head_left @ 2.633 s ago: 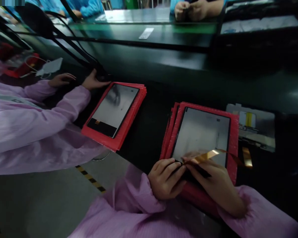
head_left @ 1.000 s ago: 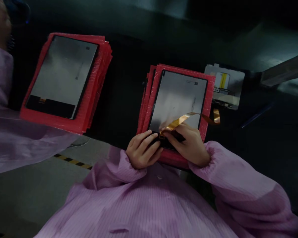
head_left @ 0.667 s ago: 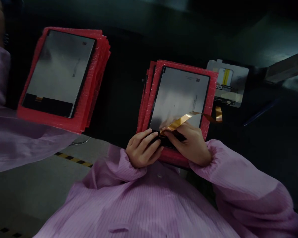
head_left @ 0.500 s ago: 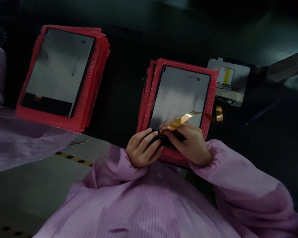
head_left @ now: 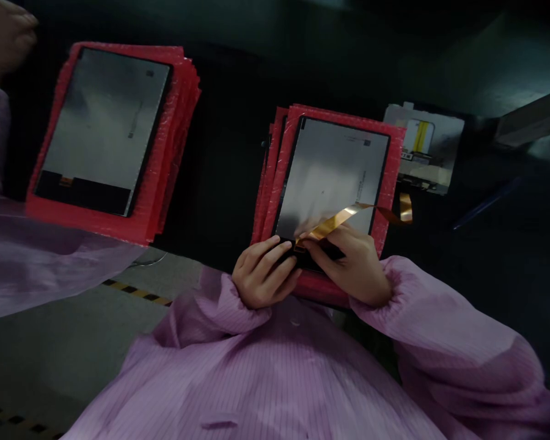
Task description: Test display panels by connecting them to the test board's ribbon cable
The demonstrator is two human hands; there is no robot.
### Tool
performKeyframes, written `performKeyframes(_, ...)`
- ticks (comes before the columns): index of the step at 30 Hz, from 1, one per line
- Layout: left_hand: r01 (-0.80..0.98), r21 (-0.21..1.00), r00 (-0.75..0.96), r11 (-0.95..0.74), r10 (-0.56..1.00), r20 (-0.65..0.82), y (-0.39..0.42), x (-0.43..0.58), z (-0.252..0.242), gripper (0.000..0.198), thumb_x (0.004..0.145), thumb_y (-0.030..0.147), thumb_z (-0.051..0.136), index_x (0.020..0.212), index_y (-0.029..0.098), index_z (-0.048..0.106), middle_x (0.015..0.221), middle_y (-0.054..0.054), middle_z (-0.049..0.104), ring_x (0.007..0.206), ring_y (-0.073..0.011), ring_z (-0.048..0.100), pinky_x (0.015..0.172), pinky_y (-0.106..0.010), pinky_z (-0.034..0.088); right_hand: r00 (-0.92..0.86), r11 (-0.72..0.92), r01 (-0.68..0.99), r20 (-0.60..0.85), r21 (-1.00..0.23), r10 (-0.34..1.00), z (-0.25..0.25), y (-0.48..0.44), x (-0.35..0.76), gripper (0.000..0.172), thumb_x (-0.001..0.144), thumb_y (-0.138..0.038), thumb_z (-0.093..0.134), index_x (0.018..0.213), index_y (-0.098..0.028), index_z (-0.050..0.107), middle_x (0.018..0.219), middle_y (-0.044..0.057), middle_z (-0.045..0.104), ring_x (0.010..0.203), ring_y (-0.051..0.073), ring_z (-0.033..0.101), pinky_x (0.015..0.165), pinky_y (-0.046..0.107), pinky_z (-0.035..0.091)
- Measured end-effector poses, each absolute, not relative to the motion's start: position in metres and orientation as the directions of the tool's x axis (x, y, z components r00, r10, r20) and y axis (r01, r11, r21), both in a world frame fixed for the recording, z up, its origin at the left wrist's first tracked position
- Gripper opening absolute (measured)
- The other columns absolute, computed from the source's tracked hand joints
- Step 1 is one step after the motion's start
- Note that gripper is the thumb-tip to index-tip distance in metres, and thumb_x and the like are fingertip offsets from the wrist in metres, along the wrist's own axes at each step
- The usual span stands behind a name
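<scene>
Just below the centre of the frame, a gold ribbon (head_left: 332, 226) is held in the narrow grip of the right hand (head_left: 355, 263), its near end at the dark lower edge of a grey-backed screen (head_left: 332, 165). The screen is carried by red wrap (head_left: 390, 171) on the tabletop (head_left: 224, 153), right of centre. Its lower left part is touched by the bent fingers of the left hand (head_left: 263, 275); whether anything is pinched there cannot be told. For clean work, the screen is best steadied lightly, the ribbon's end kept flat, and its loose tail, looping past the wrap, left untwisted and untugged.
</scene>
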State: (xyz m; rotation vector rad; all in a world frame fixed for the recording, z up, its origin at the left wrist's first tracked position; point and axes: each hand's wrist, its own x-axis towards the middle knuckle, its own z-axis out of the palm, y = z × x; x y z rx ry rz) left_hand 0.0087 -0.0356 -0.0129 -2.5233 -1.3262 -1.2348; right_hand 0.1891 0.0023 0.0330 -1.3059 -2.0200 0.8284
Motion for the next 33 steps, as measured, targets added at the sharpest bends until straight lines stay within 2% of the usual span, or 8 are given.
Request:
performKeyframes(5, 0.707, 0.311, 0.325, -0.635, 0.682, 0.655, -0.0354, 0.0087, -0.0130, 0.017, 0.077, 0.027, 0.070, 0.092, 0.018, 0.068, 0.096, -0.007, 0.075, 0.098, -0.0239, 0.069, 0.080, -0.034, 0.059, -0.355, 0.327, 0.561, 0.135, -0.760, 0.925, 0.0327, 0.0022, 0.1891, 0.012, 0.092, -0.018, 0.054, 0.094, -0.023, 0.065, 0.095, 0.003, 0.072, 0.094, 0.020, 0.065, 0.082, 0.037, 0.054)
performKeyframes(19, 0.708, 0.319, 0.317, -0.630, 0.687, 0.654, -0.0363, 0.0090, -0.0133, 0.017, 0.077, 0.026, 0.070, 0.090, 0.016, 0.069, 0.096, -0.009, 0.074, 0.098, -0.0247, 0.068, 0.080, -0.035, 0.058, -0.378, 0.336, 0.535, 0.136, -0.776, 0.916, 0.0340, 0.0032, 0.1889, 0.012, 0.090, -0.015, 0.055, 0.094, -0.022, 0.064, 0.094, 0.003, 0.071, 0.092, 0.019, 0.065, 0.081, 0.034, 0.054)
performKeyframes(27, 0.711, 0.312, 0.331, -0.630, 0.692, 0.641, -0.0363, 0.0082, -0.0136, 0.025, 0.079, 0.027, 0.067, 0.102, 0.018, 0.070, 0.099, -0.007, 0.073, 0.101, -0.0239, 0.067, 0.082, -0.034, 0.058, -0.435, 0.375, 0.489, 0.153, -0.787, 0.888, 0.0331, 0.0059, 0.1896, 0.016, 0.093, -0.016, 0.049, 0.093, -0.021, 0.064, 0.087, 0.004, 0.069, 0.092, 0.021, 0.065, 0.083, 0.038, 0.054)
performKeyframes(33, 0.685, 0.293, 0.373, -0.667, 0.667, 0.645, -0.0369, 0.0054, -0.0168, 0.032, 0.078, 0.026, 0.070, 0.107, 0.014, 0.069, 0.103, -0.011, 0.071, 0.106, -0.0260, 0.065, 0.087, -0.036, 0.060, -0.433, 0.364, 0.473, 0.149, -0.802, 0.889, 0.0335, 0.0067, 0.1894, 0.017, 0.094, -0.017, 0.048, 0.092, -0.021, 0.064, 0.089, 0.004, 0.070, 0.090, 0.020, 0.066, 0.080, 0.037, 0.054)
